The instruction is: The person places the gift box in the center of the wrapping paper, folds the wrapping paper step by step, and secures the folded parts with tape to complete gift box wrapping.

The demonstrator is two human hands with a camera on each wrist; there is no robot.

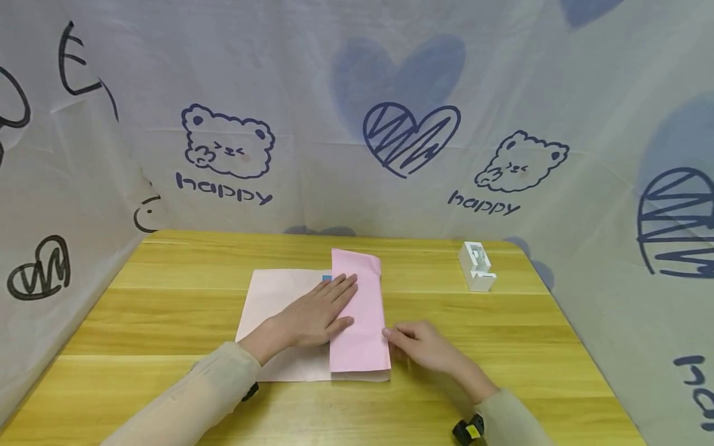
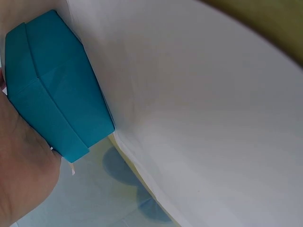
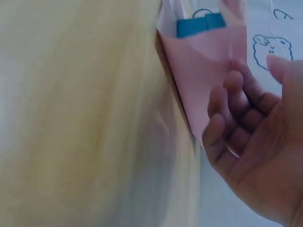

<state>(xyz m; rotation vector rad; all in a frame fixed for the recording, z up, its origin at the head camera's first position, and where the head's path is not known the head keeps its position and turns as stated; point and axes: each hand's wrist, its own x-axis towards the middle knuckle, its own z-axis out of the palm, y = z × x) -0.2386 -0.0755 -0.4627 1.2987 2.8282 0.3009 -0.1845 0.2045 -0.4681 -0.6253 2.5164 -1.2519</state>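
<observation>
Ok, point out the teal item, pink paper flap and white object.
Teal item (image 2: 61, 87): left wrist view, broad face.
Pink paper flap (image 1: 365, 316): head view, middle.
White object (image 1: 476, 273): head view, middle.

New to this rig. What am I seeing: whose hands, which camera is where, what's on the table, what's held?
There is no machine: a person works with two bare hands. The wide picture comes from a head camera looking forward and down; the other two come from cameras on the left and right wrists.

On the wooden table lies pink paper, partly folded over a teal box. A white object sits at the back right.

The left hand rests on the folded paper, fingers extended. The right hand is at the paper's right edge; whether it pinches it is unclear.
</observation>
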